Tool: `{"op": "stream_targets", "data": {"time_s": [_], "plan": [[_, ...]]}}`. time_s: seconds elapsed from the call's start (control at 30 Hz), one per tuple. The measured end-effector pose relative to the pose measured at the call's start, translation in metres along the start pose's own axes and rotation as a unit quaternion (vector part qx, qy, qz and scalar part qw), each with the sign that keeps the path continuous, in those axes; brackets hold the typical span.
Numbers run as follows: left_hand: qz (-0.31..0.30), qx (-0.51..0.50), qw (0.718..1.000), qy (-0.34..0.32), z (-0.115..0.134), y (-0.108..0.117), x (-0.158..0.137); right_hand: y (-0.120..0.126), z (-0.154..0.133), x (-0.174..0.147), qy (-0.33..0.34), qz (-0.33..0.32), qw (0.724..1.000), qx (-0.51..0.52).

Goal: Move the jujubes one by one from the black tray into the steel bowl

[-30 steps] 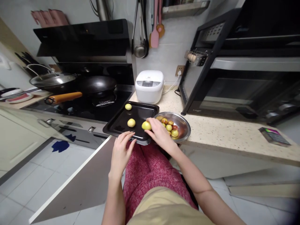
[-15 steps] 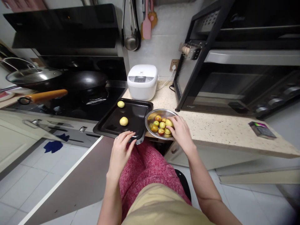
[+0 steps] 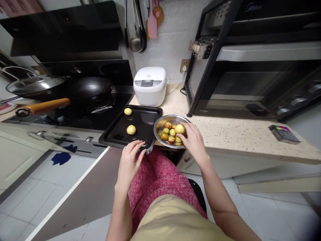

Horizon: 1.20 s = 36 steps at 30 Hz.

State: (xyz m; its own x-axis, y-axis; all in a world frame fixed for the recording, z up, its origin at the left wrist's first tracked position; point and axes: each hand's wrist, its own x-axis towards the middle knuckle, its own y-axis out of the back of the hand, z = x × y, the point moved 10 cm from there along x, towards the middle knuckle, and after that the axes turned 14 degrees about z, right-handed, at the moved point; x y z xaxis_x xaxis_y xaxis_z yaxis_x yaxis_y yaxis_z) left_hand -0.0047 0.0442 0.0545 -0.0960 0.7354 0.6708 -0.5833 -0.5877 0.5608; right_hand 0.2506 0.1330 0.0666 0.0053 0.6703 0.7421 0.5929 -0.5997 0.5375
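My right hand point(image 3: 194, 142) is closed on a yellow-green jujube point(image 3: 179, 129), pinching it over the right side of a round steel bowl point(image 3: 158, 138). Several smaller jujubes point(image 3: 164, 136), some green and some with reddish-brown patches, lie inside that bowl. To its left sits a black baking tray point(image 3: 145, 117) carrying two yellow-green jujubes, one near the far left corner point(image 3: 127, 111) and one in the middle point(image 3: 131, 130). At the tray's front edge is my left hand point(image 3: 130, 160), fingers loosely bent and thumb apart, with nothing visible in it; whether it touches the rim I cannot tell.
Behind the tray stands a white rice cooker point(image 3: 150, 87). A stove with a wok point(image 3: 87, 85) and an orange-handled pan is at left. On the right, a black rack point(image 3: 198, 80) holds an oven point(image 3: 240, 90). A small dark box point(image 3: 283, 134) lies on the counter. An open cabinet door point(image 3: 82, 187) juts out at front left.
My right hand has raised the jujube slightly from among the others in the bowl. My left hand stays at the tray's edge. The camera view has shifted a little.
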Motion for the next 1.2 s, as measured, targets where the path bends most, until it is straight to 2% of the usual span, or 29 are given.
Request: {"op": "stream_targets", "data": {"time_s": [0.27, 0.53, 0.63, 0.8, 1.0, 1.1, 1.2], "plan": [[0.014, 0.014, 0.999, 0.025, -0.011, 0.003, 0.004, 0.016, 0.003, -0.007, -0.007, 0.023, 1.000, -0.012], [0.084, 0.075, 0.992, 0.050, -0.057, 0.019, 0.032, 0.044, 0.000, -0.033, 0.015, 0.148, 0.988, 0.033], [0.056, 0.097, 0.992, 0.050, -0.077, 0.008, 0.047, 0.048, -0.006, -0.038, 0.025, 0.171, 0.984, 0.039], [-0.026, 0.117, 0.991, 0.067, -0.098, -0.026, 0.066, 0.051, -0.019, -0.042, 0.050, 0.178, 0.981, 0.052], [-0.070, 0.161, 0.984, 0.029, -0.099, -0.045, 0.085, 0.056, -0.019, -0.048, 0.046, 0.185, 0.980, 0.066], [-0.083, 0.104, 0.991, 0.018, -0.091, -0.046, 0.094, 0.055, -0.014, -0.050, 0.021, 0.177, 0.981, 0.076], [-0.067, -0.001, 0.997, 0.025, -0.069, -0.043, 0.103, 0.054, -0.013, -0.051, 0.008, 0.175, 0.981, 0.089]]}}
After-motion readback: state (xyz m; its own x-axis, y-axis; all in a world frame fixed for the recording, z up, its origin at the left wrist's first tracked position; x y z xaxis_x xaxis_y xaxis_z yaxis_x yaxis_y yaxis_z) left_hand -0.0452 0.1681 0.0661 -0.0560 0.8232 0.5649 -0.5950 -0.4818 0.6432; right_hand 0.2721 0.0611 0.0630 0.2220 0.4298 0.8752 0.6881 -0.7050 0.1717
